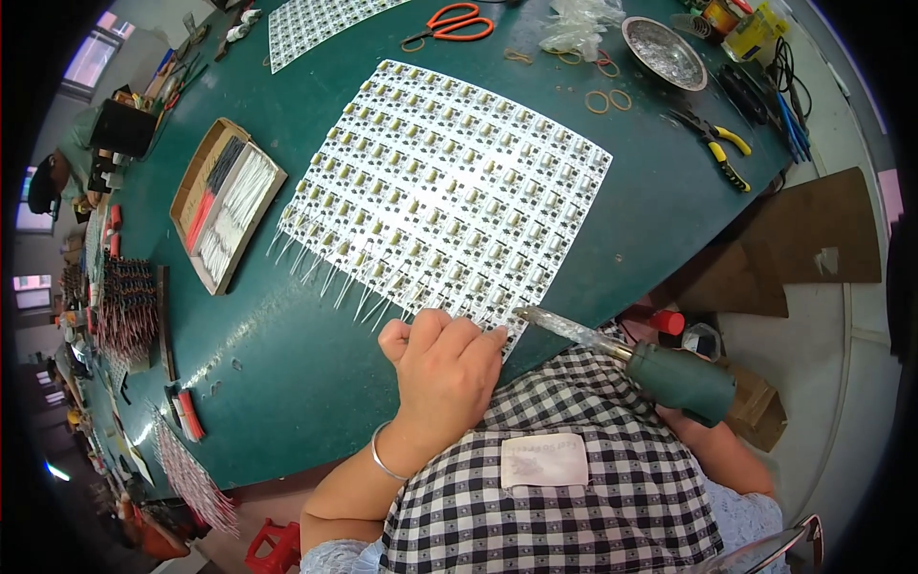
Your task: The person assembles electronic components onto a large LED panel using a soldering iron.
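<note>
A large white panel of small circuit boards (449, 182) lies on the green table, with rows of small yellowish and silvery parts on it. Thin white wires (341, 287) stick out from its near left edge. My left hand (442, 362) rests at the panel's near edge with fingers curled together; whatever they pinch is hidden under them. In my right hand (690, 424), mostly hidden behind the handle, is a soldering iron (677, 379) with a green handle. Its tip meets the near right part of the panel, just right of my left fingers.
An open cardboard box (226, 206) of white, red and black wires sits left. Beyond the panel are orange-handled scissors (454, 23), a metal bowl (665, 54) and rubber bands. Yellow-black pliers (719, 148) lie right. Bundled wired parts (129, 311) and another person (72, 177) are far left.
</note>
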A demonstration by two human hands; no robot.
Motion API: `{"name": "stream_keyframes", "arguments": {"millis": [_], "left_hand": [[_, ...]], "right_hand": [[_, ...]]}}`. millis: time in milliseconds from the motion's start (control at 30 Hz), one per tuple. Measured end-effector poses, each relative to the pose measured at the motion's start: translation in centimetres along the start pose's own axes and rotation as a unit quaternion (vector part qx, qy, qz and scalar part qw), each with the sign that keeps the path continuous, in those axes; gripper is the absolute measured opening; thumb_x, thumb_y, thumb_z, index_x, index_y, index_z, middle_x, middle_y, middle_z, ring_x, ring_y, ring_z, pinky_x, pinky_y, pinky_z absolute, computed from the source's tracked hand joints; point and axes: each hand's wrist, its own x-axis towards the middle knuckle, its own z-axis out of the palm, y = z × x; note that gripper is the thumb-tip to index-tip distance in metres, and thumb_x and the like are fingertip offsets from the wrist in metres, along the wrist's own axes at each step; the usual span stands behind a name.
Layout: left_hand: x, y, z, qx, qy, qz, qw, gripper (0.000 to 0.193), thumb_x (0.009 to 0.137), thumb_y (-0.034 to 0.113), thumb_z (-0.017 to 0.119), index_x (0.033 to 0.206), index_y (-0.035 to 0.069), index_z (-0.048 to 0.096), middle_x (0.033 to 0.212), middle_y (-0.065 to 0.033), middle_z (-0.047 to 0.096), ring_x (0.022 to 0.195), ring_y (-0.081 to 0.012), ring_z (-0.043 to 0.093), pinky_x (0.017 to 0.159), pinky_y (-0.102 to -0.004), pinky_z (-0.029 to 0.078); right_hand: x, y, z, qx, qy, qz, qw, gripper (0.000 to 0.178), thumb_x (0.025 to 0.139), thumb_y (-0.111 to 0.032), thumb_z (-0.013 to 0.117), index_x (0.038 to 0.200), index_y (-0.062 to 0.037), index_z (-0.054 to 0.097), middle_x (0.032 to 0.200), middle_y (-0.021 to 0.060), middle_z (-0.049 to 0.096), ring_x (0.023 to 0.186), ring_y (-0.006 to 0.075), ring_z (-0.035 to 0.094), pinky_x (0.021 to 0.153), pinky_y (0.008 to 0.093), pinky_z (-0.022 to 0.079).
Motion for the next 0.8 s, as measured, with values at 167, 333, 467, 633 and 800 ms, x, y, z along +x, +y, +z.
{"name": "stream_keyframes", "arguments": {"millis": [167,333,467,633,800], "left_hand": [[0.0,0.3,-0.1,0.011,0.001,0.005,1.000,0.015,0.062,0.013,0.073,0.075,0.017,0.067,0.068,0.0064,0.054,0.074,-0.0147,0.047,0.074,-0.0356,0.024],[-0.1,0.6,0.0,0.028,0.013,0.013,0.999,0.015,0.062,0.014,0.073,0.076,0.018,0.067,0.069,0.0065,0.054,0.077,-0.0155,0.047,0.075,-0.0365,0.023],[-0.1,0.6,0.1,0.047,0.021,0.029,0.998,0.017,0.061,0.014,0.073,0.077,0.018,0.067,0.069,0.0063,0.054,0.080,-0.0167,0.048,0.076,-0.0372,0.024],[0.0,0.5,0.3,0.045,0.023,0.037,0.998,0.018,0.060,0.014,0.073,0.077,0.017,0.067,0.069,0.0059,0.053,0.082,-0.0175,0.049,0.076,-0.0377,0.024],[-0.1,0.6,0.3,0.048,0.019,0.036,0.998,0.019,0.061,0.014,0.073,0.078,0.017,0.067,0.070,0.0058,0.053,0.082,-0.0178,0.049,0.077,-0.0378,0.024]], "right_hand": [[-0.9,1.5,0.1,-0.032,0.004,-0.025,0.999,0.022,0.076,-0.010,0.064,0.095,-0.0001,0.064,0.095,0.0140,0.065,0.087,0.0297,0.063,0.078,0.0373,0.049],[-0.6,1.2,0.6,-0.006,0.047,-0.014,0.999,0.023,0.076,-0.006,0.064,0.098,0.0009,0.063,0.098,0.0137,0.064,0.088,0.0293,0.062,0.080,0.0383,0.048],[-1.4,2.6,1.1,0.038,0.062,0.016,0.997,0.026,0.075,-0.006,0.066,0.101,0.0007,0.063,0.100,0.0142,0.064,0.090,0.0286,0.062,0.083,0.0381,0.047],[-1.7,3.2,1.1,0.044,0.037,0.040,0.998,0.034,0.074,-0.008,0.070,0.104,0.0030,0.060,0.102,0.0148,0.063,0.097,0.0255,0.061,0.086,0.0372,0.046],[-2.0,3.6,1.4,0.034,0.037,0.027,0.998,0.039,0.073,-0.009,0.071,0.108,0.0043,0.058,0.103,0.0142,0.063,0.095,0.0246,0.061,0.086,0.0365,0.046]]}}
